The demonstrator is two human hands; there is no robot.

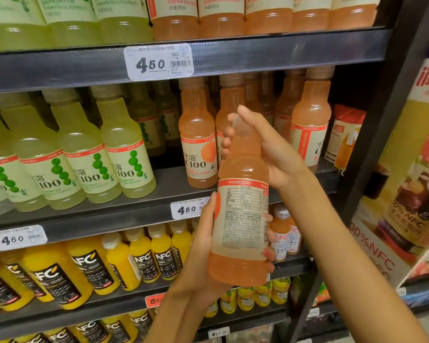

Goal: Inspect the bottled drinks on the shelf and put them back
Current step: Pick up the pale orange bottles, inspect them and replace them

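Held clear of the middle shelf (pixel 159 209), grapefruit C100 bottle (pixel 240 219), left grip (pixel 203 246) clasping its base, right grip (pixel 265 147) round its neck; possibly toppling neighbouring grapefruit bottles (pixel 198 144) on careless return.

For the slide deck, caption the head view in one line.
Both hands hold a pink-orange bottle before the drinks shelf, back label facing the camera.

Both hands, left hand (pixel 203 243) low and right hand (pixel 265 147) high, hold a pink bottle (pixel 240 219) before the shelf (pixel 134 209).
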